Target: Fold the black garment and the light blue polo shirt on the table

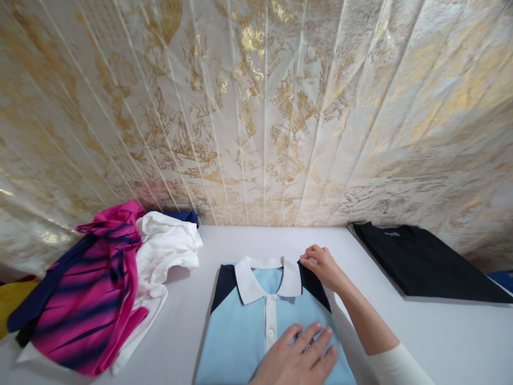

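A light blue polo shirt (pixel 232 342) lies flat and neatly folded on the white table, front side up. It has a white collar, a white button placket and dark navy shoulder panels. My left hand (pixel 294 355) rests on the chest of the shirt, fingers spread and palm down, partly covering a small dark mark there. At the right shoulder edge, beside the collar, the fingertips of my right hand (pixel 323 264) are pinched together on the navy fabric. The lower part of the shirt is cut off by the frame.
To the left is a loose heap with a pink and navy striped shirt (pixel 90 299), white garments (pixel 168 243) and a yellow cloth (pixel 16 305). Folded black T-shirts (pixel 428 262) lie on the right. Behind the table (pixel 272 238) hangs a gold-patterned curtain (pixel 256 123).
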A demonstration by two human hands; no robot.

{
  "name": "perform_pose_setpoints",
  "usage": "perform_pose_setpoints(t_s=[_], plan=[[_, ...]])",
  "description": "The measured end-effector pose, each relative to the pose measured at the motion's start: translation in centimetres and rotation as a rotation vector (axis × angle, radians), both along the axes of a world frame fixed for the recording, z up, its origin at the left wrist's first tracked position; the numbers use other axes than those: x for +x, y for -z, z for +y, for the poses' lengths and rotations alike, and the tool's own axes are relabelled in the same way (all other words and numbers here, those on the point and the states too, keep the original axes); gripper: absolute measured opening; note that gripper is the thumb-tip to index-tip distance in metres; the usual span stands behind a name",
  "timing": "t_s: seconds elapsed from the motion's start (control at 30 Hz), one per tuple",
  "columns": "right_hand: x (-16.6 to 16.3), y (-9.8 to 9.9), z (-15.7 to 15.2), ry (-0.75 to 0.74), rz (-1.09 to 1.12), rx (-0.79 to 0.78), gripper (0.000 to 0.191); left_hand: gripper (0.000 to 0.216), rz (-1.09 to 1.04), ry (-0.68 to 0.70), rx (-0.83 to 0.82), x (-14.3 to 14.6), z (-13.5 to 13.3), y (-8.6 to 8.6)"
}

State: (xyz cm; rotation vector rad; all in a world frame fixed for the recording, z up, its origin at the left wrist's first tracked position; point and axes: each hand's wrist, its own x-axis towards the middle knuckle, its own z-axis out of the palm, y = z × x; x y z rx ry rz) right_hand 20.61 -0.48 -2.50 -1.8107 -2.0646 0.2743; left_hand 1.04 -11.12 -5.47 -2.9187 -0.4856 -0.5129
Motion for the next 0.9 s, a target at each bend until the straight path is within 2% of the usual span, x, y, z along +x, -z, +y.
perform_pose_setpoints(t_s=[0.2,0.37,0.5,0.63,0.77,0.9], plan=[[0.0,1.6,0.3,0.032,-0.022,0.019,0.018,0.034,-0.006,-0.003,0.003,0.0,-0.1,0.4],[1.1,-0.2,-0.4,0.054,0.1,0.06,0.021,0.034,-0.011,-0.009,0.015,0.2,-0.1,-0.4],[2.7,-1.7,-1.1,0.033,0.198,-0.094,0.021,0.034,-0.048,-0.003,0.085,0.5,-0.4,-0.4],[2.8,-1.4,-1.7,0.05,0.205,-0.234,0.016,0.03,-0.086,0.012,0.144,0.9,-0.8,0.6],[1.8,-0.8,-1.8,0.02,0.255,-0.198,0.013,0.028,-0.092,0.004,0.139,1.0,-1.2,1.4],[1.7,-0.7,-1.7,-0.039,0.363,-0.115,0.011,0.028,-0.073,0.01,0.137,0.8,-1.3,1.3]])
